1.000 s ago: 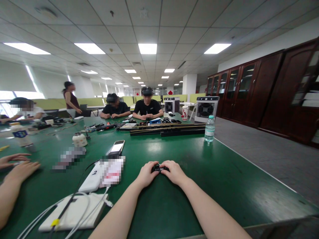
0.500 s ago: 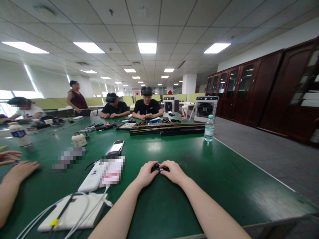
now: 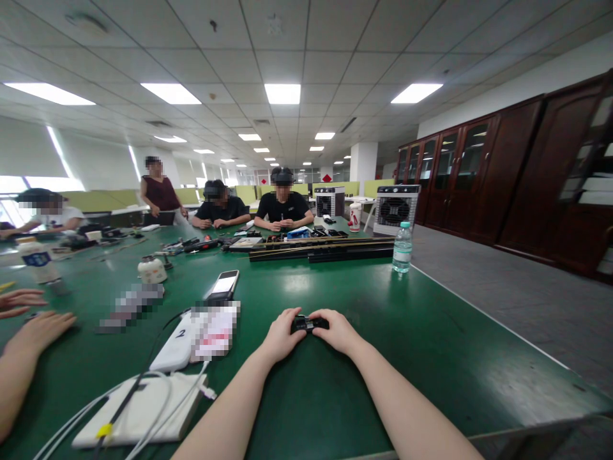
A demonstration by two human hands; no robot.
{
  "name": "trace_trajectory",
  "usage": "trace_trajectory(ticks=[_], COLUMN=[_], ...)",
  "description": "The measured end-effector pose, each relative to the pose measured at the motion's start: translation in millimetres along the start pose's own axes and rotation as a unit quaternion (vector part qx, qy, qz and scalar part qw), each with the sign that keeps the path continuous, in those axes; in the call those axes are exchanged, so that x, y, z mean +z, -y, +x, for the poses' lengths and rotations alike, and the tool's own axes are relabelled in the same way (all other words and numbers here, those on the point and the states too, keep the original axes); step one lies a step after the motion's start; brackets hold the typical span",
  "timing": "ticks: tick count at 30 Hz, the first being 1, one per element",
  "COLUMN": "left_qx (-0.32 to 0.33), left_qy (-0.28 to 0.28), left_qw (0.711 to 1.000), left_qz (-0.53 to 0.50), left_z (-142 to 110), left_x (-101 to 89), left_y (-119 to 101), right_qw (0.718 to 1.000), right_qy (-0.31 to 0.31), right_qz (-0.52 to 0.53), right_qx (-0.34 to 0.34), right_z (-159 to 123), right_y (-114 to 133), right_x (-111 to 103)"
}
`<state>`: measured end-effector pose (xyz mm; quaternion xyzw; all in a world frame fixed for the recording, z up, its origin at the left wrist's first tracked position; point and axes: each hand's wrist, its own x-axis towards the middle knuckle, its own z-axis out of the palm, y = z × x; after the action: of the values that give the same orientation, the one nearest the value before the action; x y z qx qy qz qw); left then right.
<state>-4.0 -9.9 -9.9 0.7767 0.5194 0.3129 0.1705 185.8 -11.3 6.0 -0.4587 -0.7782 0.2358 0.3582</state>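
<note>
A small black device (image 3: pixel 309 324) with a lighter patch in its middle sits between my two hands, just above or on the green table (image 3: pixel 297 396). My left hand (image 3: pixel 283 332) grips its left end, thumb on the near side and fingers on the far side. Around the right end, my right hand (image 3: pixel 338 330) is closed in the same way. The fingers cover both ends, and the exact kind of device cannot be made out.
Left of my arms lie a white power bank (image 3: pixel 173 342), a phone (image 3: pixel 224 285) and a white box (image 3: pixel 143 409) with cables. A water bottle (image 3: pixel 402 248) stands right, near long black bars (image 3: pixel 325 249). Another person's hands (image 3: pixel 36 326) rest at far left.
My right hand has shifted slightly right, and more of the black device shows between my hands. The standing person in the background has moved right and turned.
</note>
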Motion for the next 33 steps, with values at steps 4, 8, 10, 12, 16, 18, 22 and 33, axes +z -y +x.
trace_trajectory(ticks=[4,8,10,12,16,18,22,33], left_qx=[-0.008,-0.003,-0.001,0.001,0.003,0.005,0.006,0.02], left_qy=[0.007,0.01,0.007,0.005,0.003,0.007,0.01,0.006], left_qw=[1.0,0.999,0.999,0.999,0.999,0.999,0.999,0.999], left_qz=[0.021,0.041,0.043,0.04,0.034,0.035,0.036,0.027], left_z=[0.3,0.6,0.6,0.6,0.4,0.2,-0.5,-1.0], left_x=[0.3,0.5,0.8,1.1,1.0,0.4,-0.8,-1.9], left_y=[-1.6,-2.9,-2.7,-2.0,-1.6,-2.3,-3.5,-3.6], right_qw=[1.0,1.0,1.0,1.0,1.0,1.0,0.999,0.997], right_qy=[0.001,-0.004,-0.006,-0.004,-0.005,-0.003,0.008,0.011], right_qz=[-0.002,-0.006,-0.011,-0.013,-0.016,-0.02,-0.033,-0.07], right_qx=[0.004,0.004,0.003,0.005,0.008,0.008,-0.006,-0.007], right_z=[-0.3,-0.4,-0.4,-0.4,-0.2,0.0,0.1,-1.3], right_y=[1.4,1.2,0.6,0.0,-0.7,-0.9,-0.2,5.9], right_x=[-0.3,0.5,0.9,1.1,1.2,1.9,3.8,3.4])
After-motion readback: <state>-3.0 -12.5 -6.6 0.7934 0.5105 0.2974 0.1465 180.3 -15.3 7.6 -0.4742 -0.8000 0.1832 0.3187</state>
